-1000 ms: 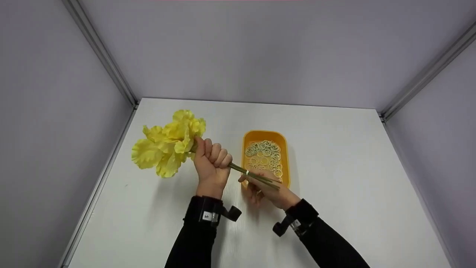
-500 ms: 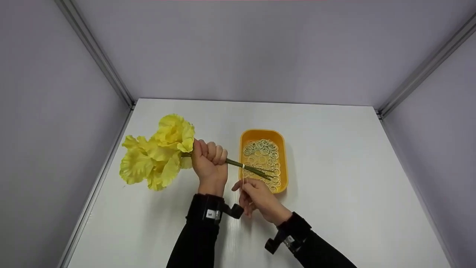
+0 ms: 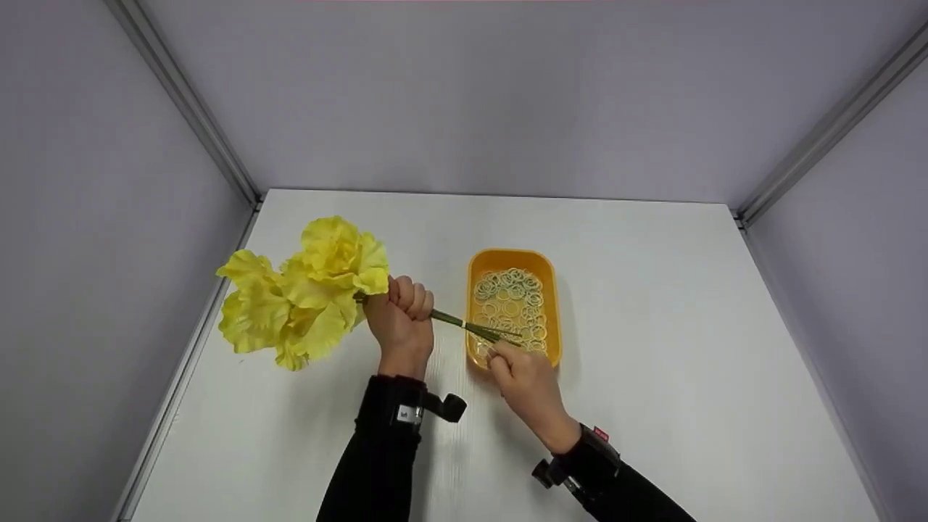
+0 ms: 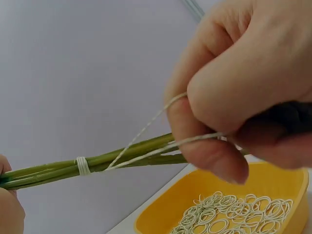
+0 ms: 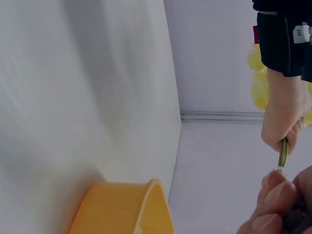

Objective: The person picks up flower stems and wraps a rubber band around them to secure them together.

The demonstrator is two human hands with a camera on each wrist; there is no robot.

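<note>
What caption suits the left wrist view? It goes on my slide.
Right hand stretches a rubber band around green flower stems above a yellow tray.

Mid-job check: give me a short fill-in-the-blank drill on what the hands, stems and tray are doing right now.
1. The left hand grips the green ____ of the yellow flowers.
2. The right hand stretches a rubber ____ already looped on that bundle.
3. Spare bands lie in the ____ tray.

Missing words: stems; band; orange

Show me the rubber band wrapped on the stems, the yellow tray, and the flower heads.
rubber band (image 4: pixel 83 165), left wrist view, its wrapped coil.
yellow tray (image 3: pixel 549 290), head view, right rim.
flower heads (image 3: pixel 304 297), head view, middle petals.
</note>
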